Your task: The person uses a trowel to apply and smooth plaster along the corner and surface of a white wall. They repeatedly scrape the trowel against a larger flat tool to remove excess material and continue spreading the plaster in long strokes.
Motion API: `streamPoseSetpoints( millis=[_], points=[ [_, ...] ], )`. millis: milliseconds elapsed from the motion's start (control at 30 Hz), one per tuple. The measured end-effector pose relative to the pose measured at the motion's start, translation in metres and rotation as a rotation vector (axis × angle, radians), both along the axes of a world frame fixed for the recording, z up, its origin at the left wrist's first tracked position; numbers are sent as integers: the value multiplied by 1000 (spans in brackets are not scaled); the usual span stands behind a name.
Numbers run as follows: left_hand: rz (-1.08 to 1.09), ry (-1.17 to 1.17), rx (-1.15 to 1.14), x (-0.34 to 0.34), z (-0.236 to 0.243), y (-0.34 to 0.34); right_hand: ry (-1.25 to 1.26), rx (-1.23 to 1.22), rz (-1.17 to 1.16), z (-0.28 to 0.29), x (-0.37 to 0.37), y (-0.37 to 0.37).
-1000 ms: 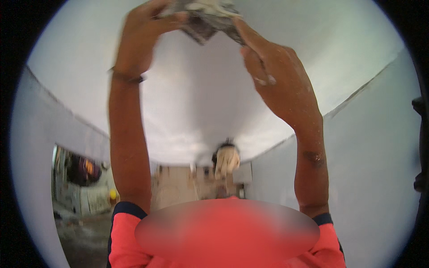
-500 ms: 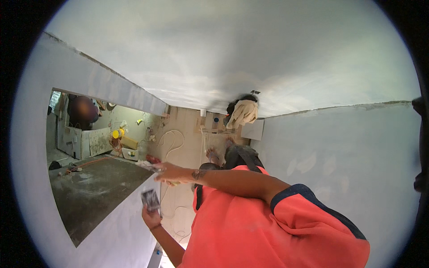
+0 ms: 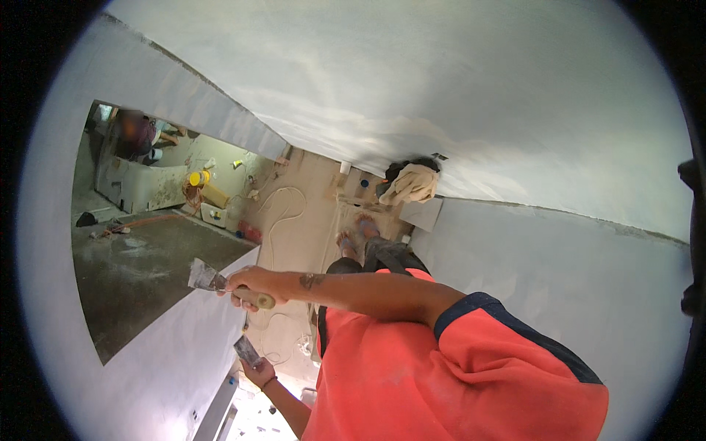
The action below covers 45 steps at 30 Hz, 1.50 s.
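Note:
My right arm stretches across my red shirt toward the left. My right hand [image 3: 252,283] is closed round the pale handle of a putty knife [image 3: 206,276], whose wide blade is smeared with white. That blade sits over the near edge of a dark ledge [image 3: 140,287] in the wall opening; whether it touches cannot be seen. Lower down, my left hand [image 3: 259,373] grips a second flat scraper [image 3: 248,351], its grey blade facing up. This one is held in front of the pale wall below the ledge, apart from the first knife.
Beyond the opening, a person [image 3: 136,136] sits near a yellow bucket [image 3: 199,178]. A pale hose [image 3: 283,202] loops over the floor beside my feet. A beige cloth [image 3: 412,184] hangs at the far wall [image 3: 353,88]. An orange cord [image 3: 147,220] crosses the ledge.
My right hand has moved left with the putty knife, bringing its blade over the ledge's edge. My left hand and its scraper sit slightly lower. The whole view has tilted.

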<state>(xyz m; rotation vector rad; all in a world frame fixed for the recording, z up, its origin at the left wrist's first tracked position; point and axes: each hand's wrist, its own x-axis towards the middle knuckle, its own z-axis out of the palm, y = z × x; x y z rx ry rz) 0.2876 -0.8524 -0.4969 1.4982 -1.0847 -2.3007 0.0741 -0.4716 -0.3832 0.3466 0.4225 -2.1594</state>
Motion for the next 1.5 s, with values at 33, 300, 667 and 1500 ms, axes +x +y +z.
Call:
streamPoseSetpoints(
  millis=[33,300,667,1500],
  points=[
    [-89,96,38,-2,5,5,31,-12,24,-2,-1,6],
    [-305,466,101,-27,80,120,163,-257,200,-30,7,50],
    [-164,366,213,-63,123,228,292,-249,532,-14,10,55],
    [223,-362,-970,64,106,102,2132,855,969,65,123,-82]
  ],
)
